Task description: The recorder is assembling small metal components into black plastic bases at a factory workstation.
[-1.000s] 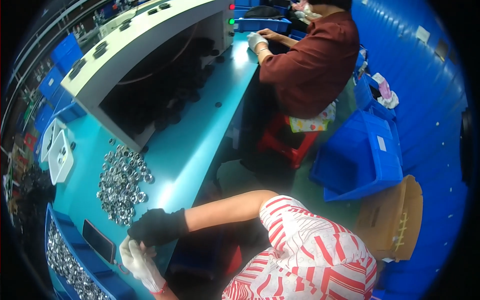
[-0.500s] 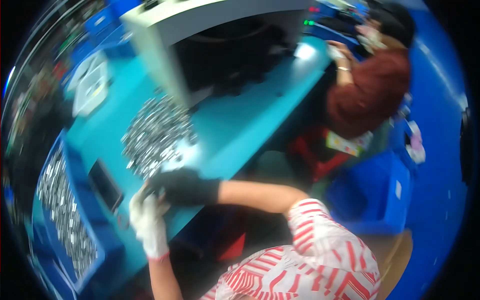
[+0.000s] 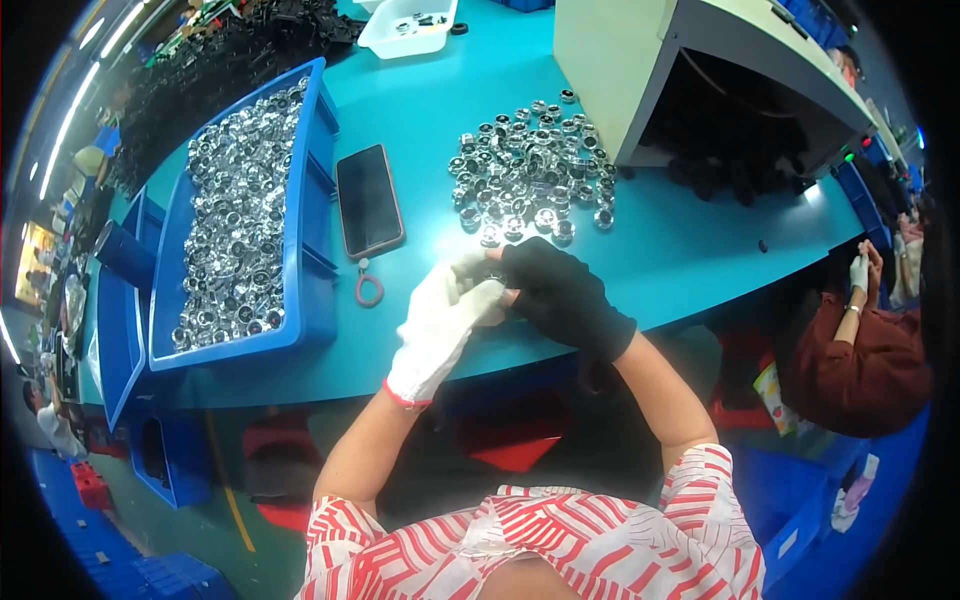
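One part [image 3: 494, 278] is pinched between left fingers [image 3: 482, 297] and right fingers [image 3: 513, 297]; likely light, rigid, slick: hold by rim.

Shiny parts [image 3: 540, 165], phone [image 3: 369, 200] on teal table [image 3: 690, 250]

Can pass btwn phone [image 3: 369, 200] & pile of shiny pcs [image 3: 545, 150]; blocked L by blue bin [image 3: 301, 220], upper R by cabinet [image 3: 605, 70].

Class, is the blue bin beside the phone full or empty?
Blue bin: well filled, because shiny round parts hide its floor throughout.
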Motion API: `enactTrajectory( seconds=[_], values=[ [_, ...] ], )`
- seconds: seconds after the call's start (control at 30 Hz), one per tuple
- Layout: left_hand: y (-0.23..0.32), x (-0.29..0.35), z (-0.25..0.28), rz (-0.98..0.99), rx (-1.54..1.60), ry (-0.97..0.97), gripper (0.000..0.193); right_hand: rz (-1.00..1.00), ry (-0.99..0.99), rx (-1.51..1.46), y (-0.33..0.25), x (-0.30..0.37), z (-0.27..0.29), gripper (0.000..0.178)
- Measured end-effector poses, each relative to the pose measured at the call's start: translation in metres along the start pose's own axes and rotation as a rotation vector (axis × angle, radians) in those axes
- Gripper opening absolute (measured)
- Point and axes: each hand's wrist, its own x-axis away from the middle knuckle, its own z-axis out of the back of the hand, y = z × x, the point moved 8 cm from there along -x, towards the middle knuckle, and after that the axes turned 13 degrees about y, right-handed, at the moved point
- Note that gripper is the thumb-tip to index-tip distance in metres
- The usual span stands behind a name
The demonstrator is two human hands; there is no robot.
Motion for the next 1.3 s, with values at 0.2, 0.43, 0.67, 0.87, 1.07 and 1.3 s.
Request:
enactTrajectory(
  seconds=[0.2,0.43,0.67,0.87,1.07,1.3],
  values=[
    [0.006,-0.001,-0.003,-0.117,-0.212,0.142,0.034,0.113,0.084,0.270,-0.015,0.004,0.002,0.046],
    [0.002,-0.009,0.002,-0.019,-0.086,0.088,0.033,0.085,0.121,0.209,-0.021,0.001,0.009,0.046],
    [-0.002,-0.007,-0.004,0.017,0.061,-0.048,0.039,-0.101,0.055,-0.264,0.005,-0.004,0.012,0.045],
    [-0.003,-0.005,-0.006,0.009,0.025,-0.046,0.039,0.011,0.046,0.015,-0.003,0.002,0.012,0.047],
    [-0.005,-0.005,-0.003,-0.029,-0.134,0.052,0.035,0.145,0.090,0.248,-0.008,0.006,0.005,0.042],
    [0.001,-0.008,-0.008,0.019,-0.024,-0.008,0.045,0.118,0.140,0.203,-0.010,0.005,0.009,0.041]
  ],
)
